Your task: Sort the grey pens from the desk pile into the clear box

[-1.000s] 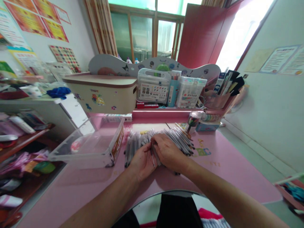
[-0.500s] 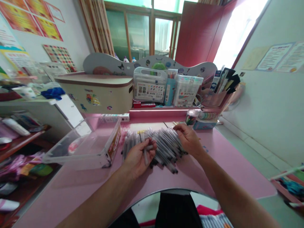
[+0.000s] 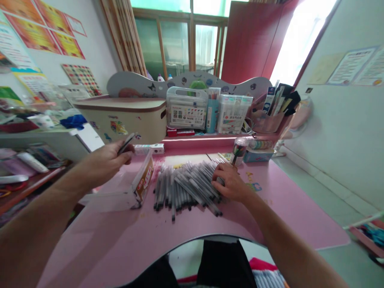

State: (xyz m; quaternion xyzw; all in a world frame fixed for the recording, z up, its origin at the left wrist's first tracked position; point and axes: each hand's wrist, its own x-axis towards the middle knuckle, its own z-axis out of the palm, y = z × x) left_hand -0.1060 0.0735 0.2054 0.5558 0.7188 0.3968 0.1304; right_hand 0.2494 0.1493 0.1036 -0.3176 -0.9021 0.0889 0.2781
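A heap of clear pens with dark caps is spread over the pink desk. My left hand is closed on a pen, above the clear plastic bin left of the heap; whether it grips more than one cannot be made out. At the right side of the heap, my right hand curls its fingers around a pen, whose end shows between them. My left forearm and hand cover much of the bin's opening.
Behind the heap, a lidded cream box, a clear marker case and a second marker box stand on the shelf. A clear jar and a blue box sit at the back right of the pink desk.
My left hand has moved left with a pen, from in front of the heap to above the bin. My right hand has come slightly lower and nearer, at the heap's right side.
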